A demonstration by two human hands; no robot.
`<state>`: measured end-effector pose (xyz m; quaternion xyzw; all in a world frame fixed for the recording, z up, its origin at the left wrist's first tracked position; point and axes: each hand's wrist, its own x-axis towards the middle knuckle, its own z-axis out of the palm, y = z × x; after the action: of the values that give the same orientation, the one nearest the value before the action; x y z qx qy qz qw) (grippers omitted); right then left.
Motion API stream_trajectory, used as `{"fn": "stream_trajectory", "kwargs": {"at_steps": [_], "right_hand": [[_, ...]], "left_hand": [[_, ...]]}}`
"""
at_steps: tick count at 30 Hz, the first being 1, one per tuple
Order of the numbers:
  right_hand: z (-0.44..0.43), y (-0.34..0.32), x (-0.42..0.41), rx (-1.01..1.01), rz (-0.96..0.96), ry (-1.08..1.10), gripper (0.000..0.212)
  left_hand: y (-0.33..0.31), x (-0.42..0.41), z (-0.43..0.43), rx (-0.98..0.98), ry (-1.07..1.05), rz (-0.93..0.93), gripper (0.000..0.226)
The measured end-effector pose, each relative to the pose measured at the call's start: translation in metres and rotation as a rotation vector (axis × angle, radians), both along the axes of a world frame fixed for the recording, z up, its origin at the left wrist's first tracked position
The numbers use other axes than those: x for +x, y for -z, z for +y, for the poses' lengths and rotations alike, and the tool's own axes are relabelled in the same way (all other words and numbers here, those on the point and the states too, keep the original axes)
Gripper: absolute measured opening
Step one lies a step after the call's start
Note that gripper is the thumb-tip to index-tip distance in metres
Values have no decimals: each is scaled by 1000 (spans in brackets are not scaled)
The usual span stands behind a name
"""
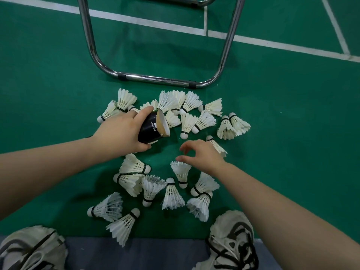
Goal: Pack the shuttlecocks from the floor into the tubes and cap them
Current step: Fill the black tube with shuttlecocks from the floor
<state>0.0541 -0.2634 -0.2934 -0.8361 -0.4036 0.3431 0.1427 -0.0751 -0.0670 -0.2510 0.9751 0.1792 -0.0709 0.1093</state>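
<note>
- Right now the black tube [151, 128] sits gripped in the left hand [121, 131], thumb under it and fingers over it, its open brown-lined mouth tilted toward the far right.
- White shuttlecocks [172, 193] lie scattered across the green floor [292, 133], one cluster beyond the tube and another nearer the person.
- One shuttlecock [181, 172] lies just below the right hand [202, 154], cork toward the person.
- That right hand hovers with fingers curled and apart, holding nothing, thumb tip near the feathers.
- A metal chair frame [155, 78] stands beyond the far cluster.
- Two white shoes [231, 242] show at the bottom edge, on a grey strip [136, 254].
</note>
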Motion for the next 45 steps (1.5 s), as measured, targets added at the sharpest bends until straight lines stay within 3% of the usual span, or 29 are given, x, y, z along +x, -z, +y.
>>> {"fn": "stream_trajectory", "kwargs": {"at_steps": [8,11,16,20,24,29,33,38,45], "right_hand": [[5,-2,-55,3,54,-131,47],[12,6,-78,-50,-36,-330,51],[-2,15,-97,-213,-153,-471,89],[-13,21,-97,-307,-280,-556,88],[-5,17,-92,-307,-197,-308,76],[15,13,-60,-137,-165,88,37],[20,13,-35,-87,-125,325,32],[30,10,-45,-43,-143,159,39],[67,12,-98,50,-303,-252,53]], "left_hand": [[-11,-22,-5,1,-34,-23,96],[-15,-33,0,5,-47,-36,97],[-22,-47,8,21,-71,-42,96],[-23,-52,10,17,-76,-43,95],[-22,-53,11,11,-74,-56,93],[-21,-51,14,-3,-85,-54,95],[-19,-51,17,-7,-94,-49,95],[-15,-52,20,-4,-98,-43,95],[-18,-54,21,-20,-119,-50,96]]}}
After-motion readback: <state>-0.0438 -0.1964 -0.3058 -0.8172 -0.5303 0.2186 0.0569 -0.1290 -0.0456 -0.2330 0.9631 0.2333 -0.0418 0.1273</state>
